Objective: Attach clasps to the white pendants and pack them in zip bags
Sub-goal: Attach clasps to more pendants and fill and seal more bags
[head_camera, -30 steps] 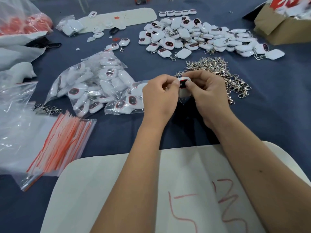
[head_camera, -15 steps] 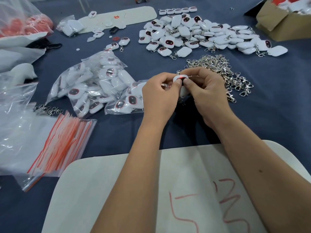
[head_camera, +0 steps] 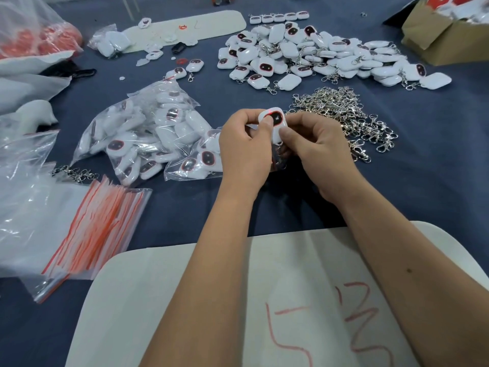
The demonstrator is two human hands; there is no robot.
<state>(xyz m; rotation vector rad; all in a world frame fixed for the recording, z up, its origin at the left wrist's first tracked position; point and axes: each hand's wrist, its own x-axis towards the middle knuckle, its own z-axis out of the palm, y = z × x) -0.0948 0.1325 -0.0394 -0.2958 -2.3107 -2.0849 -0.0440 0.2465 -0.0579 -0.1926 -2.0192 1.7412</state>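
— Hands? Left hand (head_camera: 246, 149) and right hand (head_camera: 315, 152) both pinch one white pendant (head_camera: 274, 124), held up just beside the clasp pile (head_camera: 344, 115).
— Handling?
— Likely light, hard, a bit slick — grip its edges, not the dark face.

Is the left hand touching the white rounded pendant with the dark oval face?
Touching. The head view shows the left hand with its thumb tip pressed on the white rounded pendant, while the right hand pinches its lower edge.
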